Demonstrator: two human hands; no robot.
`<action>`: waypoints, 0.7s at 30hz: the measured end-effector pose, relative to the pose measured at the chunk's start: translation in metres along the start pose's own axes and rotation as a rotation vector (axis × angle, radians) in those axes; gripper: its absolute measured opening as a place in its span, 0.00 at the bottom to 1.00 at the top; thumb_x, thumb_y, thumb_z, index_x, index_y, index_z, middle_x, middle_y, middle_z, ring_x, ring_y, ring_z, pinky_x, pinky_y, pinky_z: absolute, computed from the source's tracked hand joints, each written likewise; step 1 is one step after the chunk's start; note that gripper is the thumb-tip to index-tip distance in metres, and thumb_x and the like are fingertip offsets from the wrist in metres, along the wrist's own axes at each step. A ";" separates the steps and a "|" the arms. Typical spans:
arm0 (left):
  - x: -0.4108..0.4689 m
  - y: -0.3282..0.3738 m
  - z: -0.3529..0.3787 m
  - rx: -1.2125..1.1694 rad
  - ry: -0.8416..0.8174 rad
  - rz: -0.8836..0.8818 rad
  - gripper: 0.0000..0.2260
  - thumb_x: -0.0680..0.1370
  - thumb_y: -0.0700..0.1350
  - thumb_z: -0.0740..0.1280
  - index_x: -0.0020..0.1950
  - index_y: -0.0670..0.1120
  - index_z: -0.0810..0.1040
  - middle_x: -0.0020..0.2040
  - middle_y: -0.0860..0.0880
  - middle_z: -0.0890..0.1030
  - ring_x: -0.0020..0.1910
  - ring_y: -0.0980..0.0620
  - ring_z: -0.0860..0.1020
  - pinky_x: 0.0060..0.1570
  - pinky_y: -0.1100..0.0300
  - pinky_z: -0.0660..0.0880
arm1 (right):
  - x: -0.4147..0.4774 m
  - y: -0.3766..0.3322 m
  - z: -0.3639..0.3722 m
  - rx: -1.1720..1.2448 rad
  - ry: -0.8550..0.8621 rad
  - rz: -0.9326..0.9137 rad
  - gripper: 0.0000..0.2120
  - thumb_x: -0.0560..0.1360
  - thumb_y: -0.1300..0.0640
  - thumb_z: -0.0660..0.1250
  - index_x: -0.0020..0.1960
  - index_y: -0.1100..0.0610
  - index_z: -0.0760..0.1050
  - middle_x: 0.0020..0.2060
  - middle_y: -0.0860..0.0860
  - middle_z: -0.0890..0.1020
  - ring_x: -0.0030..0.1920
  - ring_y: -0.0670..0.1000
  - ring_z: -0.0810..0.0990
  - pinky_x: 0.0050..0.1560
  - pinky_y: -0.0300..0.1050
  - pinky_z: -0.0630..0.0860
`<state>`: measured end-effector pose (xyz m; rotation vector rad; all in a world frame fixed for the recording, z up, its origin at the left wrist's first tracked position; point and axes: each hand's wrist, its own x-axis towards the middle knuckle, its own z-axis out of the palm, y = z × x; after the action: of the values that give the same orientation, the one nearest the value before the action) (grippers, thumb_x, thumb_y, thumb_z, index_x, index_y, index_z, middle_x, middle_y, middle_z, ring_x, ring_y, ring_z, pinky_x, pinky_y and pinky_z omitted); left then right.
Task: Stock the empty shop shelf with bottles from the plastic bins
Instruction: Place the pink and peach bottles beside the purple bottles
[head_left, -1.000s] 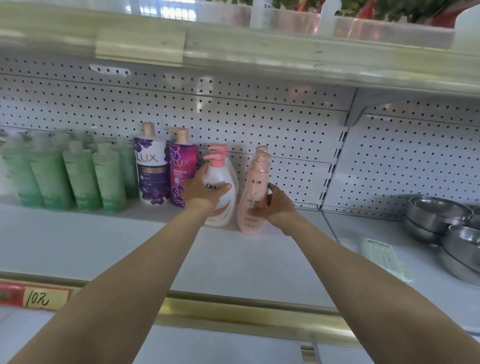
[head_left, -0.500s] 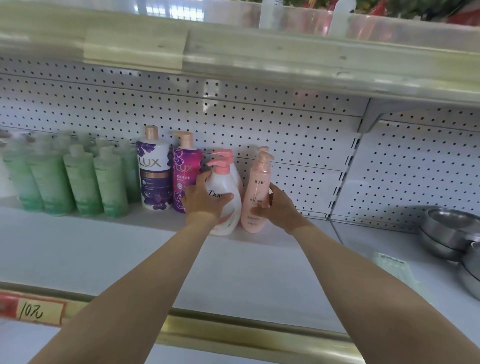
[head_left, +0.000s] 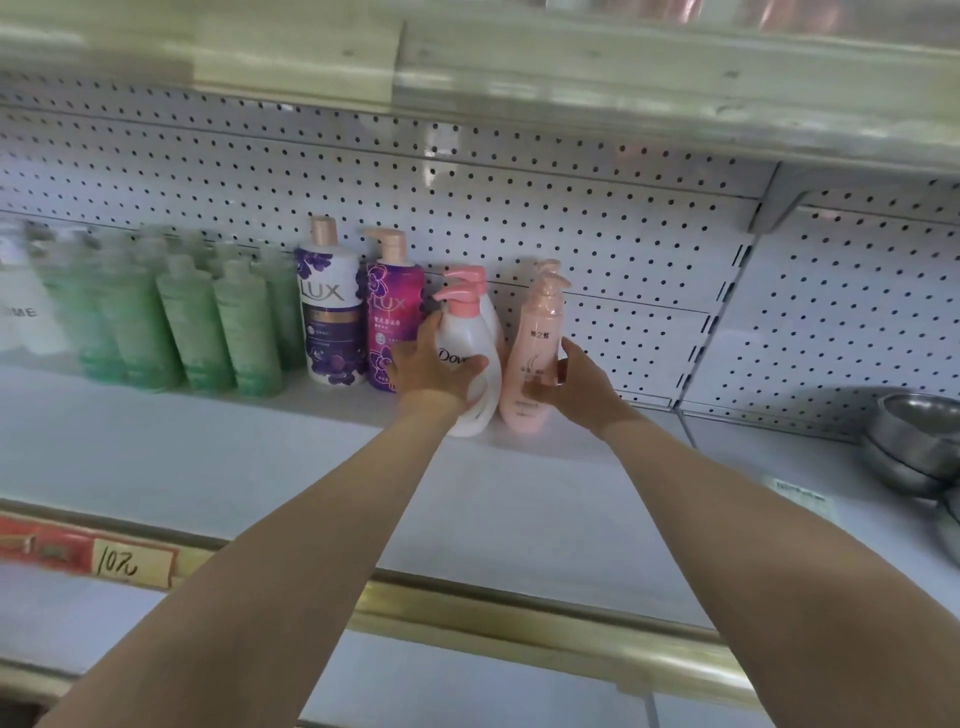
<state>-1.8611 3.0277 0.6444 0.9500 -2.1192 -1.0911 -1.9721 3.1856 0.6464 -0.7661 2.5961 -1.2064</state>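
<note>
The white Dove bottle (head_left: 470, 332) stands upright on the shelf (head_left: 234, 467), far back near the pegboard panel (head_left: 519, 208), just right of the magenta Lux bottle (head_left: 395, 306). The left hand (head_left: 428, 371) grips it at mid-body: the fingers (head_left: 431, 325) curl round the bottle's left side toward its far face, and the thumb lies across the near face over the printed name, so that the bottle sits between thumb and fingers. The pink bottle (head_left: 532, 338) stands immediately right of the Dove bottle; their lower bodies are just beside each other, and contact cannot be confirmed. The right hand (head_left: 574, 387) holds the pink bottle low on its body: the fingers (head_left: 565, 347) extend together up its right side, and the thumb presses its near face. A second pump head shows behind each held bottle. Further left in the row stand a white-and-purple Lux bottle (head_left: 330, 312) and a group of green bottles (head_left: 218, 327), the latter blurred. Stacked steel bowls (head_left: 914, 431) sit on the shelf at far right, well apart from the hands. A handwritten price tag (head_left: 132, 558) is fixed to the near shelf edge at left.
</note>
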 end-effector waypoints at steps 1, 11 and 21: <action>-0.001 0.001 -0.003 0.014 -0.013 0.004 0.37 0.72 0.57 0.74 0.77 0.58 0.60 0.71 0.42 0.66 0.70 0.39 0.66 0.67 0.50 0.65 | -0.004 -0.003 -0.001 -0.022 0.017 0.024 0.46 0.71 0.51 0.78 0.80 0.59 0.56 0.65 0.55 0.77 0.66 0.56 0.74 0.64 0.47 0.69; -0.041 -0.008 -0.094 0.171 -0.059 0.224 0.36 0.73 0.58 0.74 0.77 0.53 0.63 0.73 0.39 0.65 0.71 0.36 0.64 0.68 0.44 0.67 | -0.098 -0.070 0.001 -0.439 0.180 -0.024 0.33 0.77 0.43 0.68 0.77 0.54 0.64 0.67 0.58 0.72 0.68 0.58 0.71 0.62 0.50 0.71; -0.113 -0.072 -0.213 0.277 -0.148 0.238 0.28 0.80 0.61 0.61 0.76 0.49 0.63 0.75 0.42 0.62 0.74 0.39 0.60 0.65 0.42 0.67 | -0.229 -0.153 0.082 -0.557 0.185 -0.024 0.33 0.81 0.39 0.59 0.79 0.57 0.61 0.73 0.60 0.67 0.73 0.61 0.66 0.68 0.57 0.68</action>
<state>-1.6131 2.9929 0.6731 0.7292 -2.4779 -0.7841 -1.6898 3.1681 0.6957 -0.8042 3.1302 -0.5690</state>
